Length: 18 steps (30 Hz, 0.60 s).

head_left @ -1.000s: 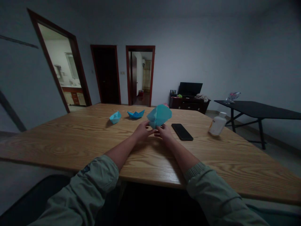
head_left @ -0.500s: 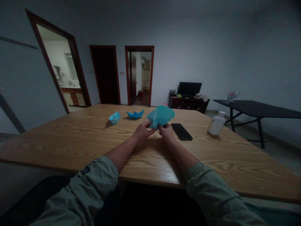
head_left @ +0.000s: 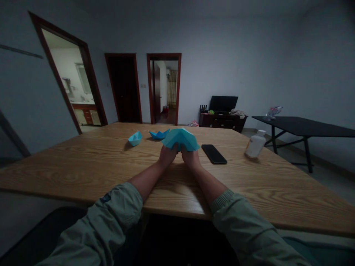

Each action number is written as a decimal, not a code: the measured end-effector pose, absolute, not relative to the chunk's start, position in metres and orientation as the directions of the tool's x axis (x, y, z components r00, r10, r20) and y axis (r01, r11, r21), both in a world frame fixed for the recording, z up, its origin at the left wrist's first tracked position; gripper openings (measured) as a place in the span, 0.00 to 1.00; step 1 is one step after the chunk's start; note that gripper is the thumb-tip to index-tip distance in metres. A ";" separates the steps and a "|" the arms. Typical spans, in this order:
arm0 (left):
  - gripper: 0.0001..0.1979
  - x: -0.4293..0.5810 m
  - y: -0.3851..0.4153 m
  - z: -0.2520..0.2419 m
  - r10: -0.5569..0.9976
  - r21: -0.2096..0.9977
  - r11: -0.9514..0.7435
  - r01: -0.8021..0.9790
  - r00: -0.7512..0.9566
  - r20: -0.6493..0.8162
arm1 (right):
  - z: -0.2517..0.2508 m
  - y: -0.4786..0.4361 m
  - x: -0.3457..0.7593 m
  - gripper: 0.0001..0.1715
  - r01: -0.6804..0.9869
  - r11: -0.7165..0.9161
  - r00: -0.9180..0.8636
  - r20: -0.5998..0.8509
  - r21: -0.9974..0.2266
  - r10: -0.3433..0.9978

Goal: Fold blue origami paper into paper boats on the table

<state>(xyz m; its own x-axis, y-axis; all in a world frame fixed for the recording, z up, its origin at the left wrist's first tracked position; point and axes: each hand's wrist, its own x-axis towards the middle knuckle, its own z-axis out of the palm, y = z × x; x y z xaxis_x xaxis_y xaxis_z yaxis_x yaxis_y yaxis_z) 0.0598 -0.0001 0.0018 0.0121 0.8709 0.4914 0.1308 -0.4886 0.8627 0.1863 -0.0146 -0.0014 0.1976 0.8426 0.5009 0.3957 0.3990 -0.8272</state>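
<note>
A light blue sheet of folded paper (head_left: 181,137) is held up over the table in front of me, its creased face arched and its side corners drooping. My left hand (head_left: 167,154) grips its lower edge from the left, thumb against the paper. Close beside it, my right hand (head_left: 190,156) grips the same edge from the right. The paper hides most of the fingers of both hands. Just beyond, to the left, stand a darker blue paper boat (head_left: 159,135) and a light blue paper boat (head_left: 135,139).
A black phone (head_left: 213,154) lies right of my hands on the wooden table (head_left: 111,166). Farther right stands a white bottle (head_left: 255,144). Past the table's right side is a black folding table (head_left: 307,125). A TV cabinet (head_left: 222,121) stands against the far wall.
The folded paper has turned and shifted left, from a pointed side view to an arched, spread shape. Both hands have moved slightly left and closer together.
</note>
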 end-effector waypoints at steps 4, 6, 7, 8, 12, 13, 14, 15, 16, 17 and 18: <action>0.23 0.059 0.004 0.003 0.929 0.924 -0.371 -0.089 -0.028 0.370 | -0.001 -0.008 0.188 0.18 0.070 0.194 0.266 0.206 -0.979 0.942; 0.25 0.058 0.005 0.007 0.937 0.918 -0.342 -0.199 0.000 0.349 | 0.001 -0.005 0.189 0.15 -0.074 0.110 0.225 0.091 -0.991 0.970; 0.25 0.057 0.005 0.010 0.942 0.914 -0.325 -0.242 0.006 0.336 | 0.002 -0.003 0.189 0.13 -0.116 0.082 0.214 0.056 -0.990 0.975; 0.24 0.055 0.004 0.012 0.946 0.909 -0.310 -0.279 0.003 0.323 | 0.003 -0.003 0.190 0.12 -0.137 0.063 0.213 0.033 -0.989 0.977; 0.24 0.047 0.003 0.016 0.951 0.882 -0.300 -0.364 -0.036 0.309 | -0.001 -0.003 0.196 0.22 0.012 0.096 0.302 0.095 -0.995 0.949; 0.24 0.045 0.004 0.016 0.947 0.878 -0.310 -0.364 -0.040 0.318 | -0.002 -0.004 0.199 0.29 0.113 0.131 0.340 0.162 -0.985 0.926; 0.23 0.043 0.005 0.016 0.941 0.876 -0.330 -0.353 -0.046 0.336 | -0.003 -0.006 0.202 0.35 0.235 0.175 0.365 0.254 -0.956 0.896; 0.23 0.041 0.006 0.015 0.928 0.872 -0.367 -0.325 -0.056 0.369 | -0.003 -0.008 0.204 0.40 0.367 0.229 0.366 0.366 -0.902 0.855; 0.22 0.039 0.007 0.015 0.905 0.862 -0.421 -0.281 -0.069 0.420 | -0.002 -0.011 0.206 0.43 0.496 0.284 0.336 0.483 -0.821 0.809; 0.20 0.038 0.007 0.015 0.872 0.846 -0.488 -0.214 -0.082 0.482 | 0.000 -0.014 0.207 0.43 0.609 0.329 0.280 0.583 -0.722 0.763; 0.18 0.037 0.007 0.015 0.833 0.823 -0.553 -0.133 -0.094 0.545 | 0.002 -0.017 0.206 0.43 0.697 0.361 0.207 0.655 -0.620 0.726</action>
<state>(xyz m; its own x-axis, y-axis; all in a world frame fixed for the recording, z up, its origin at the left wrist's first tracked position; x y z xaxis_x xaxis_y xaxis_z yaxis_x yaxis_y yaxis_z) 0.0370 0.0075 0.0146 -0.0936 0.8332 0.5449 -0.1333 -0.5529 0.8225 0.2065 -0.0173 0.0018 0.2069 0.7263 0.6555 0.6972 0.3606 -0.6196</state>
